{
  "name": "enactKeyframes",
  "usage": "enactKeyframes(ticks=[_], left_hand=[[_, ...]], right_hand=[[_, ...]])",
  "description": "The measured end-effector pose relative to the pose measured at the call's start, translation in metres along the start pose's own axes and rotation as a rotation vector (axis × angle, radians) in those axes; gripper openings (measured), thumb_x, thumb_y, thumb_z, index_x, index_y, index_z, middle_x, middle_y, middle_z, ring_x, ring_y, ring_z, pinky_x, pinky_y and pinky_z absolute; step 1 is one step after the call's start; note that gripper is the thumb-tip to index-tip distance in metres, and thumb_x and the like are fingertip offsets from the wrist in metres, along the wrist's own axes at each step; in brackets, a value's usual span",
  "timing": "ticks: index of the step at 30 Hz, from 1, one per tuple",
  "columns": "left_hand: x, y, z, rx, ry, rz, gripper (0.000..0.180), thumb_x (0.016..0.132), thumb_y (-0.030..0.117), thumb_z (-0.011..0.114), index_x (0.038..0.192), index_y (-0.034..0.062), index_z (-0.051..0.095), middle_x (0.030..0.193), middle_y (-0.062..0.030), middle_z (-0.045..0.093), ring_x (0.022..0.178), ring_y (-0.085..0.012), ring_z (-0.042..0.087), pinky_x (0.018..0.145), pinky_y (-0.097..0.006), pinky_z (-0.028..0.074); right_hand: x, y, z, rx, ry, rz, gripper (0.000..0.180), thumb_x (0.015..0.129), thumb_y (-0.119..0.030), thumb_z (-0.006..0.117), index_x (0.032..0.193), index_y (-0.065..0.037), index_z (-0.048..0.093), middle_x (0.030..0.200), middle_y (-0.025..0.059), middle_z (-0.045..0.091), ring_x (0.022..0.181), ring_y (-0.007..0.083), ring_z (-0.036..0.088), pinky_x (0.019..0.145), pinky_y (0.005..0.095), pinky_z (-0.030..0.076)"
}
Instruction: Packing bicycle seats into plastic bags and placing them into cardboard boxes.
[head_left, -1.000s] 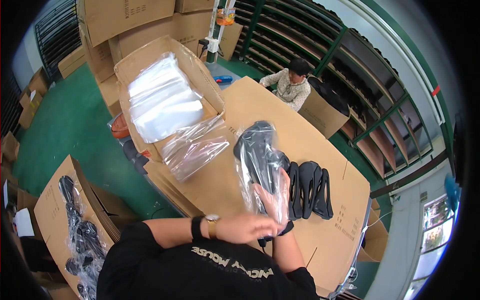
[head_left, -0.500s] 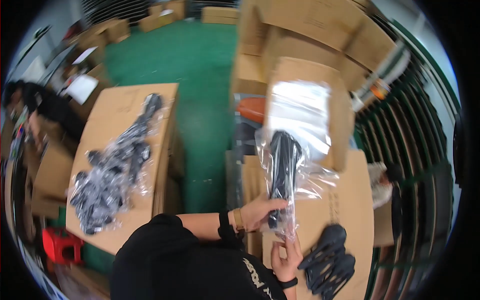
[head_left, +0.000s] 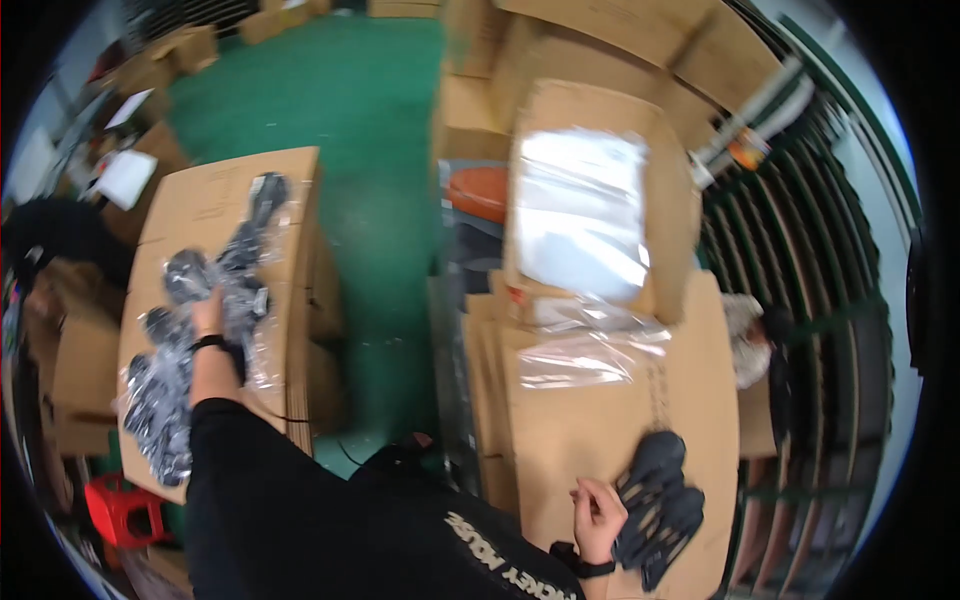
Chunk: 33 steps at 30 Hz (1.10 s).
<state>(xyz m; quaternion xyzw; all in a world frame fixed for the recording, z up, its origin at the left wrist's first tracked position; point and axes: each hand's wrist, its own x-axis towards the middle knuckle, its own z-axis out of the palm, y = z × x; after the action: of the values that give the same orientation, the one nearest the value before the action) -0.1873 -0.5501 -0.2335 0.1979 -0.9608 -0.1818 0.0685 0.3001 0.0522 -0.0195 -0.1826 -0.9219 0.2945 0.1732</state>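
The left hand (head_left: 208,312) lay flat on the bagged black parts (head_left: 190,330) at centre left, fingers apart. The right hand (head_left: 598,515), loosely curled, touched the loose black parts (head_left: 657,505) at lower right. With both arms spread wide, the slick bags could likely slip off the cardboard counter (head_left: 215,195).

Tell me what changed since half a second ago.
The bagged black part both hands held up is gone from between them. The left hand has swung out left onto the bagged parts on the side carton. The right hand dropped beside the loose black parts. The clear bags stayed.
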Motion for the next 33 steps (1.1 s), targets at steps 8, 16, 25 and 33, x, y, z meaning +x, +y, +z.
enactKeyframes(ticks=[8, 16, 25, 33], left_hand=[[-0.166, 0.292, -0.023, -0.738, 0.209, 0.66, 0.031, 0.079, 0.004, 0.06, 0.11, 0.0051, 0.057, 0.105, -0.0141, 0.057, 0.096, -0.0294, 0.055, 0.083, -0.036, 0.045], [-0.446, 0.437, 0.023, -0.684, -0.735, 1.822, 0.045, 0.079, 0.02, 0.064, 0.119, 0.0027, 0.051, 0.122, -0.0164, 0.051, 0.114, -0.0316, 0.047, 0.098, -0.043, 0.039], [-0.467, 0.443, -0.006, -0.281, -0.834, 1.709, 0.047, 0.071, 0.022, 0.069, 0.114, 0.0073, 0.058, 0.122, -0.0143, 0.05, 0.116, -0.0298, 0.045, 0.095, -0.043, 0.037], [-0.48, 0.447, 0.012, -0.048, -0.731, 1.836, 0.027, 0.077, 0.018, 0.064, 0.099, 0.0055, 0.056, 0.102, -0.0133, 0.06, 0.089, -0.0306, 0.059, 0.074, -0.042, 0.048]], right_hand=[[-0.007, 0.018, -0.019, -0.481, 0.234, 0.319, 0.028, 0.075, -0.01, 0.068, 0.101, -0.001, 0.063, 0.103, 0.0157, 0.063, 0.096, 0.0292, 0.062, 0.082, 0.0354, 0.05], [-0.032, 0.033, 0.011, -0.732, 0.187, 0.412, 0.05, 0.066, -0.009, 0.071, 0.114, -0.003, 0.059, 0.132, 0.0219, 0.046, 0.111, 0.033, 0.05, 0.09, 0.0399, 0.04], [-0.062, 0.016, -0.007, -0.553, 0.382, 0.453, 0.06, 0.066, -0.012, 0.073, 0.121, -0.002, 0.053, 0.122, 0.017, 0.052, 0.111, 0.0313, 0.05, 0.089, 0.0398, 0.041], [-0.035, 0.034, -0.015, -0.464, 0.052, 0.879, 0.077, 0.065, -0.037, 0.067, 0.127, 0.004, 0.045, 0.094, 0.0243, 0.063, 0.086, 0.0346, 0.063, 0.073, 0.0409, 0.05]])
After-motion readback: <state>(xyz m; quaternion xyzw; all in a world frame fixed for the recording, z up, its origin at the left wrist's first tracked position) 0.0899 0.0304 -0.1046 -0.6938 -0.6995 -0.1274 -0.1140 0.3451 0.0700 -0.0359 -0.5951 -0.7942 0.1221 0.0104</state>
